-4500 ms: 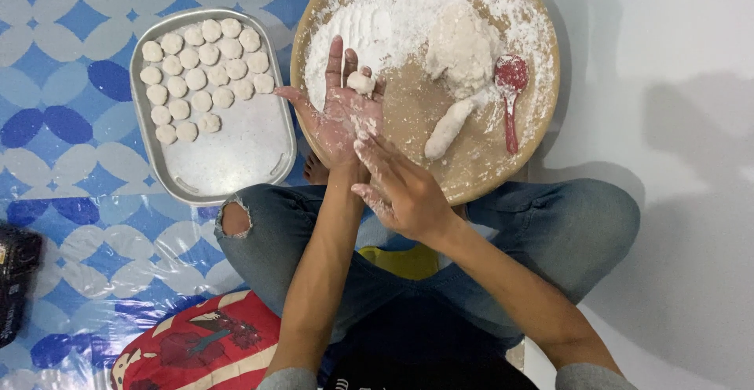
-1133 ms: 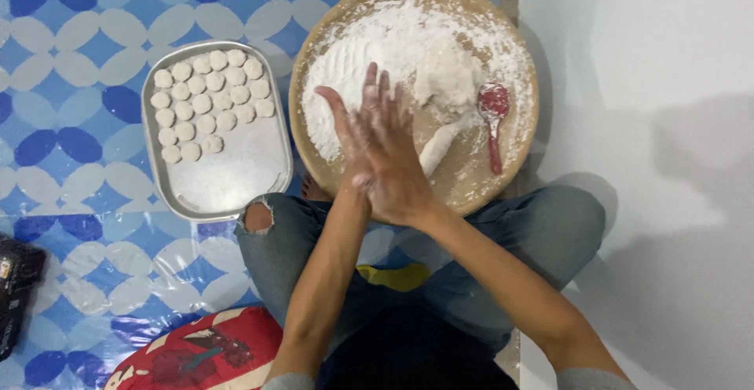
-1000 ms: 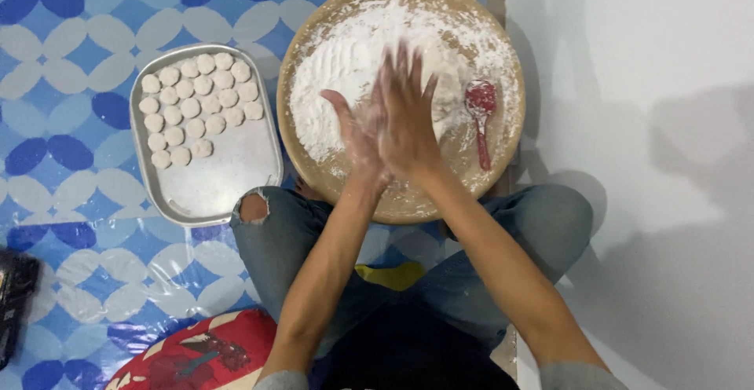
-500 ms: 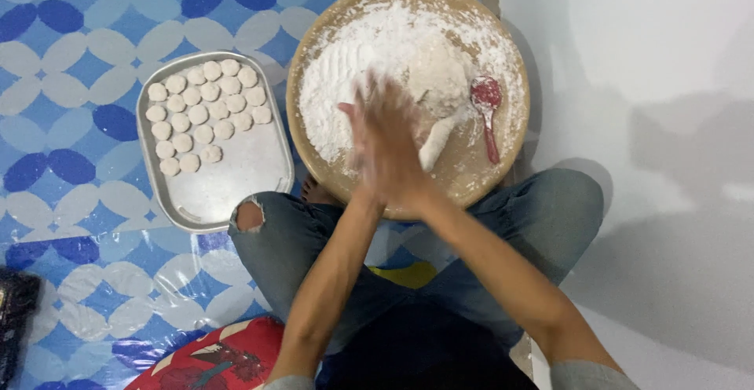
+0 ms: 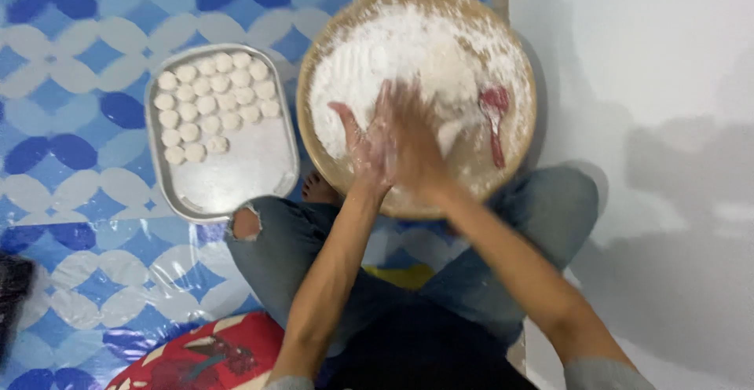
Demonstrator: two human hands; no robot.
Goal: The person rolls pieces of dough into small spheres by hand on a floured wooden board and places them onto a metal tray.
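Observation:
My left hand (image 5: 363, 148) and my right hand (image 5: 411, 140) are pressed palm to palm above the near part of a round wooden board (image 5: 345, 178) dusted with white flour (image 5: 393, 52). Both hands are floury and blurred. Whatever lies between the palms is hidden. A pale roll of dough (image 5: 449, 132) lies on the board just right of my hands. A red spoon (image 5: 495, 115) rests near the board's right rim.
A metal tray (image 5: 228, 178) with several small dough rounds (image 5: 208, 107) in rows sits on the blue patterned mat (image 5: 71, 76) to the left. My jeans-clad knees (image 5: 271, 241) are under the board. White floor (image 5: 652, 91) at right, a red cushion (image 5: 204, 355) below.
My hands went from open, with a small dough piece on the left palm, to pressed together and rubbing over the board. The view shifted slightly.

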